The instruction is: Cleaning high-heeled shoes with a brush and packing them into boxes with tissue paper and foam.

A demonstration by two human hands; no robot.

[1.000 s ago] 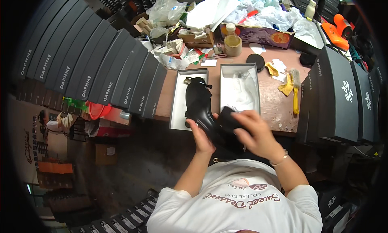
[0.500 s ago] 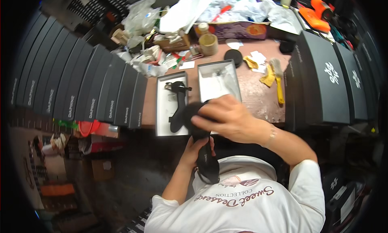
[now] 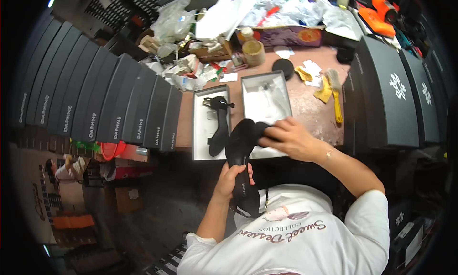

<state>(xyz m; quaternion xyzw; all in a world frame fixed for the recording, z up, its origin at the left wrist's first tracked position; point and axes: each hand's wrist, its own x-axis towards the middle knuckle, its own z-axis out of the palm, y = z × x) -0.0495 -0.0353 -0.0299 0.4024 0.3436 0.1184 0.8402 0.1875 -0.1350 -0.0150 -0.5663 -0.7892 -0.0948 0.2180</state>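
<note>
My left hand (image 3: pixel 231 180) is wrapped round the middle of a black sandal (image 3: pixel 240 143), its sole end pointing up and away from me. In my right hand (image 3: pixel 293 140) is a dark rounded pad (image 3: pixel 260 131), pinched by the fingers beside the sandal's upper end; its exact kind is unclear. A matching black sandal (image 3: pixel 220 128) lies in a narrow white-lined shoebox part (image 3: pixel 196 132) just beyond my left hand. To its right stands another white-lined box part (image 3: pixel 248 91) with crumpled clear wrapping inside, partly covered by my right hand.
Dark shoeboxes (image 3: pixel 119 100) stand in a row at left, with larger ones (image 3: pixel 381 93) at right. A yellow-handled brush (image 3: pixel 337 105), yellow cloth (image 3: pixel 324 91), black round lid (image 3: pixel 283 68) and jar (image 3: pixel 254 53) lie farther back, before a carton (image 3: pixel 286 37) of crumpled paper.
My right hand has moved right with the dark pad, off the sandal's upper end, uncovering its rounded sole. The left hand still holds the sandal. The whole view has shifted slightly.
</note>
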